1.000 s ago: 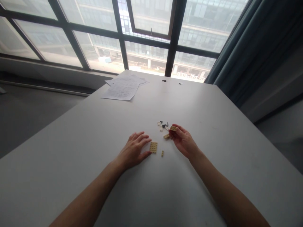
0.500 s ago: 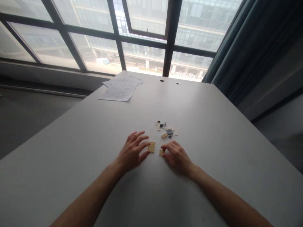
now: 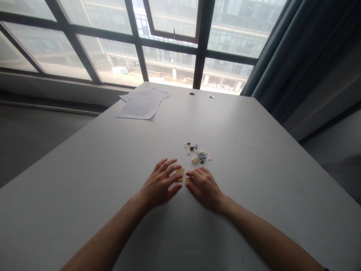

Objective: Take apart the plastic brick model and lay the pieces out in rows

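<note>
Head view: on the table (image 3: pixel 239 169), a tan plate (image 3: pixel 181 171) is partly covered by the left hand (image 3: pixel 160 183), loosely spread without evident grip; a small tan piece (image 3: pixel 187 180) is pinched by the right hand (image 3: pixel 205 188) just beside it. The two are unjoined, and a tan brick (image 3: pixel 195 160) and a grey brick (image 3: pixel 202 156) are left loose beyond.
</note>
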{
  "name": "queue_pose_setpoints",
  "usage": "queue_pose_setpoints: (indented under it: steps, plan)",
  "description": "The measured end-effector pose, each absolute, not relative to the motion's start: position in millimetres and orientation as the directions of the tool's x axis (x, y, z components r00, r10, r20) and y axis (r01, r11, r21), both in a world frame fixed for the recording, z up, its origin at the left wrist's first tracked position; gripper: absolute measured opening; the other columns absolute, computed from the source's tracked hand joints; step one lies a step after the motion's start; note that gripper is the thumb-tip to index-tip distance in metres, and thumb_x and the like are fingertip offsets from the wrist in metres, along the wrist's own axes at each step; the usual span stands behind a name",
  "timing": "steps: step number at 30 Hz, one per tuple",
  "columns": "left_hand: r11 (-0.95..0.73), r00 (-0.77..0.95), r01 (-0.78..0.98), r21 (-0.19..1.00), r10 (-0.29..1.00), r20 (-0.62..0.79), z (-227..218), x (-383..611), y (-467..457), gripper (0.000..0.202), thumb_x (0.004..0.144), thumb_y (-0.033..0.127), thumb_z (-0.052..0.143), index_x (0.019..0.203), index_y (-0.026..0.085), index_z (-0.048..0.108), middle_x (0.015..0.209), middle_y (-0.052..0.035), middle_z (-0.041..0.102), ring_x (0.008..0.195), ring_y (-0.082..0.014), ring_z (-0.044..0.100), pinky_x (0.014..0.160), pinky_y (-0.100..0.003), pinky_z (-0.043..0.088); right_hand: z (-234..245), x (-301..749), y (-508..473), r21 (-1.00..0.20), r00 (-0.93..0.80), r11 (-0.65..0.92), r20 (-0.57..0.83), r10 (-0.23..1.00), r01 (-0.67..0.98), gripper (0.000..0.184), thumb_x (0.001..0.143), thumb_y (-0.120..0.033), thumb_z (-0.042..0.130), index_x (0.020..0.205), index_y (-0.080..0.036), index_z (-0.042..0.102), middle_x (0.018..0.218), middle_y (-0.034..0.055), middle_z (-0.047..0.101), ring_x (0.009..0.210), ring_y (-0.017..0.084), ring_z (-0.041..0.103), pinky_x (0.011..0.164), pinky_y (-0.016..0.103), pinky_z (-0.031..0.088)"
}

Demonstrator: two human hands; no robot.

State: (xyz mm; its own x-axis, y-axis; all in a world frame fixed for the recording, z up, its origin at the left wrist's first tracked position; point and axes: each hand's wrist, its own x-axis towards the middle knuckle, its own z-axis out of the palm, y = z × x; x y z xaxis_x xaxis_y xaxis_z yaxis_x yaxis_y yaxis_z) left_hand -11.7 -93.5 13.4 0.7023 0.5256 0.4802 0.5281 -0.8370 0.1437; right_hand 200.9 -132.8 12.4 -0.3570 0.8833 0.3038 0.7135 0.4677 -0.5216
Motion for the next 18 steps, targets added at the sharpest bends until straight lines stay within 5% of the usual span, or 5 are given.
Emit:
queue_pose_setpoints:
  steps: [18]
  plan:
    - [-0.841, 0.752, 0.510, 0.181, 0.538, 0.382, 13, 0, -102, 0.028, 0.085, 0.042, 0.059, 0.109, 0.027, 0.065, 0.129, -0.0046, 0.057, 0.133, -0.0286, 0.036, 0.114, -0.052, 0.017, 9, 218, -136, -0.480, -0.291, 0.400, 0.286, 0.913, 0.781, 0.011, 0.084, -0.025, 0.065, 0.094, -0.021, 0.064, 0.106, 0.0054, 0.062, 0.102, 0.023, 0.049, 0.091, 0.038, 0.038]
